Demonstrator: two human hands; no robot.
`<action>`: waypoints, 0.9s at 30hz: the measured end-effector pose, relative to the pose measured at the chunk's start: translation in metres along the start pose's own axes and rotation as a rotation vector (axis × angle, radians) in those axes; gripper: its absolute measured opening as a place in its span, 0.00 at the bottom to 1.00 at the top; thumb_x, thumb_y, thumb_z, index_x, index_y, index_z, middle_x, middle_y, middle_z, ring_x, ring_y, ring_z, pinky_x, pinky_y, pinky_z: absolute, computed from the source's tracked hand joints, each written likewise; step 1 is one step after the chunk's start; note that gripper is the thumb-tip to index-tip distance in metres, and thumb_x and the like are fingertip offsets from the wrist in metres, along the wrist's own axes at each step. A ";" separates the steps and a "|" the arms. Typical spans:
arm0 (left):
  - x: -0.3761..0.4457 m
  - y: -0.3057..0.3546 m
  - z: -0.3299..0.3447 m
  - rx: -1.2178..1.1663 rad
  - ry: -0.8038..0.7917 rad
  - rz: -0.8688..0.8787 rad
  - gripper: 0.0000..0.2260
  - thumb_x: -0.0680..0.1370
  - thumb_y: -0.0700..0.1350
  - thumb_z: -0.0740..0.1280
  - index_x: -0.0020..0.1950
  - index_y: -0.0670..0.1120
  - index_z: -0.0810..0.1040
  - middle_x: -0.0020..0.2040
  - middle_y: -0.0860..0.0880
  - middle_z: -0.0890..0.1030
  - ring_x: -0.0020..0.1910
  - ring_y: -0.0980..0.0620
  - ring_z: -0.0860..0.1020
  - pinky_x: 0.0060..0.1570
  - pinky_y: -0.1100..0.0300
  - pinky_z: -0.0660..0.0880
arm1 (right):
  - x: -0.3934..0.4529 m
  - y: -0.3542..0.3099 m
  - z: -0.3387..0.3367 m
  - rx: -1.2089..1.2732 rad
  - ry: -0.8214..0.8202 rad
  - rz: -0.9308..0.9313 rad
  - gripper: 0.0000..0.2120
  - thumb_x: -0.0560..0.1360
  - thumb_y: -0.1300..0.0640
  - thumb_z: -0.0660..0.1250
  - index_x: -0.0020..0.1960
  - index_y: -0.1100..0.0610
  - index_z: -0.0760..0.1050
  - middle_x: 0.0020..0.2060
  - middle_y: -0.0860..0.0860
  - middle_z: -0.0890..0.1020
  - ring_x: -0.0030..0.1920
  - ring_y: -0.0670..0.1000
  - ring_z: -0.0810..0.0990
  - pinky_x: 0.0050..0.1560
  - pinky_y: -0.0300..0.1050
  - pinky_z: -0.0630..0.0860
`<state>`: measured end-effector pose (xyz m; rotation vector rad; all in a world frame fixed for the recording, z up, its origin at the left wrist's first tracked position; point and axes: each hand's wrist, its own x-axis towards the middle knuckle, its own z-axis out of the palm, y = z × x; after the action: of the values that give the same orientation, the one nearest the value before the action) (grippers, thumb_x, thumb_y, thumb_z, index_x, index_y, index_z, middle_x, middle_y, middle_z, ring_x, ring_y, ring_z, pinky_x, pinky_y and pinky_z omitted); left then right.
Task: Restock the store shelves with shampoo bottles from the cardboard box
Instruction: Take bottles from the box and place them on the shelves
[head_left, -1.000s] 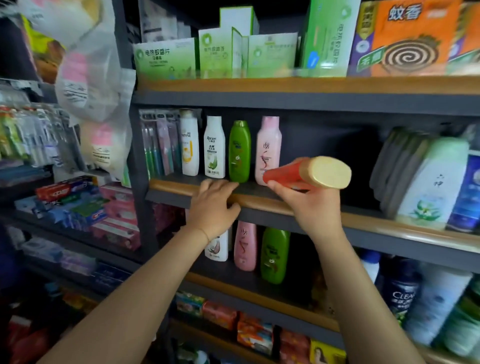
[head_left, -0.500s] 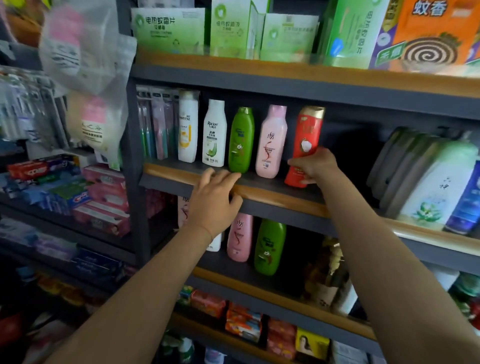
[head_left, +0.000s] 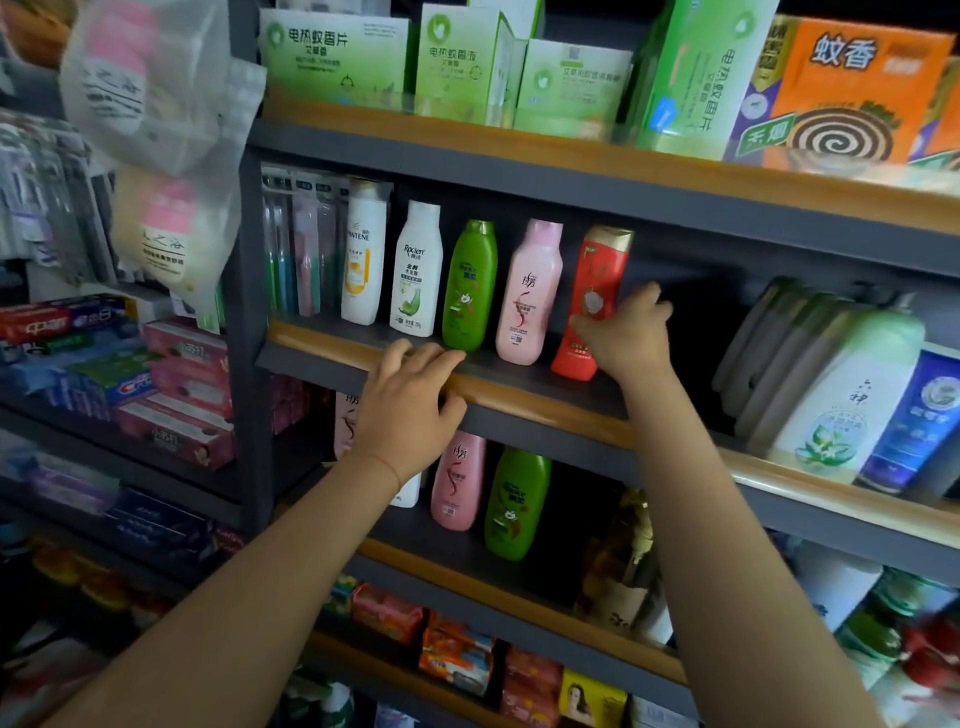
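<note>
You face a dark store shelf (head_left: 519, 387) with a wooden front lip. Your right hand (head_left: 626, 332) grasps the lower half of a red shampoo bottle (head_left: 597, 291) with a gold cap, fingers curled round its right side; the bottle stands on the shelf, leaning slightly to the right. It is the last in a row of five upright bottles: from the left, a white and yellow bottle (head_left: 364, 254), a white bottle with green print (head_left: 417, 270), a green bottle (head_left: 470, 286), and a pink bottle (head_left: 531, 293) just beside the red one. Your left hand (head_left: 410, 410) rests on the shelf's wooden lip below the green bottle, fingers relaxed over the edge, grasping nothing. On the shelf below stand another pink bottle (head_left: 460, 483) and another green bottle (head_left: 515, 504). Green boxes (head_left: 332, 67) sit on the shelf above.
</note>
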<state>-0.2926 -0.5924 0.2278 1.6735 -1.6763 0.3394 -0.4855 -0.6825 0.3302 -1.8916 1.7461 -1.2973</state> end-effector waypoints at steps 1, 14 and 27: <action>-0.001 0.000 0.000 -0.005 0.010 0.009 0.27 0.75 0.53 0.52 0.69 0.48 0.76 0.64 0.50 0.79 0.68 0.40 0.68 0.65 0.43 0.71 | -0.017 -0.004 -0.003 0.063 0.089 -0.101 0.26 0.72 0.58 0.71 0.65 0.65 0.64 0.63 0.62 0.69 0.57 0.61 0.75 0.49 0.41 0.68; -0.236 -0.193 0.018 -0.130 0.012 -0.647 0.18 0.78 0.42 0.67 0.69 0.45 0.75 0.65 0.44 0.74 0.62 0.41 0.75 0.60 0.48 0.75 | -0.244 0.026 0.216 0.563 -0.926 -0.057 0.06 0.79 0.62 0.65 0.43 0.59 0.75 0.31 0.55 0.79 0.25 0.50 0.74 0.27 0.40 0.71; -0.576 -0.286 0.004 -0.085 -0.102 -1.729 0.36 0.81 0.47 0.66 0.82 0.49 0.48 0.79 0.45 0.62 0.75 0.42 0.66 0.70 0.42 0.68 | -0.554 0.132 0.447 -0.011 -1.599 0.423 0.10 0.80 0.62 0.60 0.41 0.53 0.73 0.34 0.51 0.79 0.30 0.47 0.77 0.26 0.35 0.72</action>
<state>-0.0897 -0.1956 -0.2352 2.3756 0.1350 -0.6427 -0.1783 -0.3826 -0.2531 -1.4997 1.0205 0.4364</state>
